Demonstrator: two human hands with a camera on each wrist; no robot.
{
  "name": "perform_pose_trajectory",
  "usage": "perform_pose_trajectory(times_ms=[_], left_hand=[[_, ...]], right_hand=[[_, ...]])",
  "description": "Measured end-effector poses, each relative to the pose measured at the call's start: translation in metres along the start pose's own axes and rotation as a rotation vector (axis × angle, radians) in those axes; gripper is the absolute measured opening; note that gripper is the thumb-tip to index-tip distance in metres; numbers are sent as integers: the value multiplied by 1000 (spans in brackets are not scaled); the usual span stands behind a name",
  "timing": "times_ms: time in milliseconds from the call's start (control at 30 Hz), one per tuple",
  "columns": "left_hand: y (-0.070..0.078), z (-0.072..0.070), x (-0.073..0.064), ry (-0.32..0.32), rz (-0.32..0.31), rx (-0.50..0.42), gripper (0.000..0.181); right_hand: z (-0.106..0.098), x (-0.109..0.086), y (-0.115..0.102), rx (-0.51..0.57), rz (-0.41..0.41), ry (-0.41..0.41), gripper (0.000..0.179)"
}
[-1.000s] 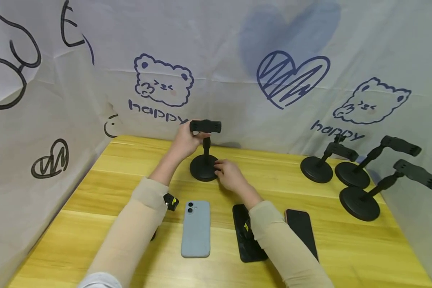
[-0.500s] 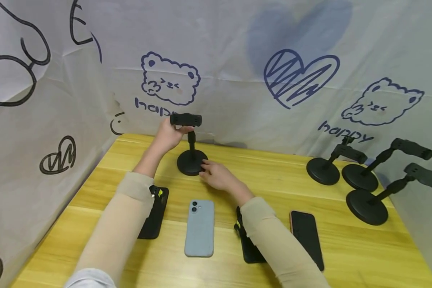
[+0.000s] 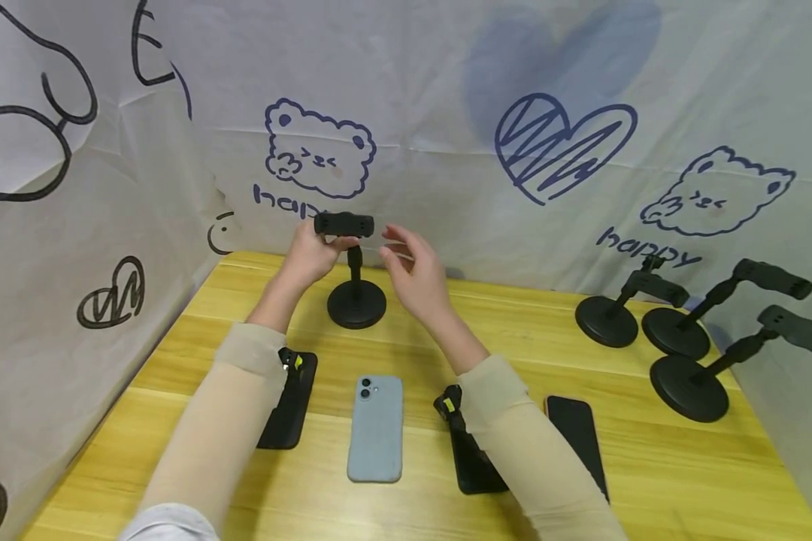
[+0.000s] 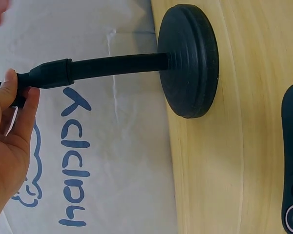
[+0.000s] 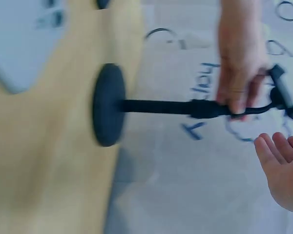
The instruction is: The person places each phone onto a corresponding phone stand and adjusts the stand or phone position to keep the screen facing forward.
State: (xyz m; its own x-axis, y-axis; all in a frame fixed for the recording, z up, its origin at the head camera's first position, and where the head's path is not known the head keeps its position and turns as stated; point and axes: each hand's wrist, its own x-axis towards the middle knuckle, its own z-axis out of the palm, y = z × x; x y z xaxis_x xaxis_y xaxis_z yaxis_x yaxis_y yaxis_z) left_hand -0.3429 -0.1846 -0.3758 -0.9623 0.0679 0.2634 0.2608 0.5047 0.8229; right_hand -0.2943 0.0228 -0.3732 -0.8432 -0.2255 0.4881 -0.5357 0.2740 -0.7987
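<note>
A black phone stand (image 3: 356, 300) with a round base stands upright at the back left of the table. My left hand (image 3: 311, 252) pinches its neck just below the clamp head (image 3: 343, 225); the left wrist view shows thumb and fingers (image 4: 27, 114) around the thin upper part of the pole. Just right of the clamp, my right hand (image 3: 416, 274) is raised with fingers apart and loosely bent, touching nothing. In the right wrist view, its fingers (image 5: 273, 151) are near the clamp with a gap between. A light blue phone (image 3: 375, 432) lies back up in front of the stand.
Several phones lie along the front: a black one (image 3: 298, 409) under my left forearm, another (image 3: 470, 466) partly under my right sleeve, and a dark-screened phone (image 3: 577, 436). More black phone stands (image 3: 690, 387) are grouped at the right. A cloth wall (image 3: 433, 188) hangs behind the table.
My right hand has left the stand's base and risen beside the clamp. The stand shifted left in view, partly as the camera turned. My left hand still grips its neck.
</note>
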Motion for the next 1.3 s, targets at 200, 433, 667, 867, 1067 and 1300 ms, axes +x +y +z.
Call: perform_pose_trajectory(times_ms=[200,433,667,867,1067,1300], left_hand=[[1,1,1,12,-9,-6,22],[2,2,0,39,24,36,23],[3,3,-3,78,32,-5,23],[3,2,-5,63,28,-27,27],[4,-5,-13,52,-10,-53,30],[5,-22,-35,136,35,-4,31]], right_hand=[[-1,19,-24,50,-25,40,40],[6,28,-30,20,-27,34,36],[10,30,-30,-2,-57,67,31],[11,31,-31,-17,-46,72,31],[13,31,-29,-17,-8,86,31],[14,29,-31,9,25,94,30]])
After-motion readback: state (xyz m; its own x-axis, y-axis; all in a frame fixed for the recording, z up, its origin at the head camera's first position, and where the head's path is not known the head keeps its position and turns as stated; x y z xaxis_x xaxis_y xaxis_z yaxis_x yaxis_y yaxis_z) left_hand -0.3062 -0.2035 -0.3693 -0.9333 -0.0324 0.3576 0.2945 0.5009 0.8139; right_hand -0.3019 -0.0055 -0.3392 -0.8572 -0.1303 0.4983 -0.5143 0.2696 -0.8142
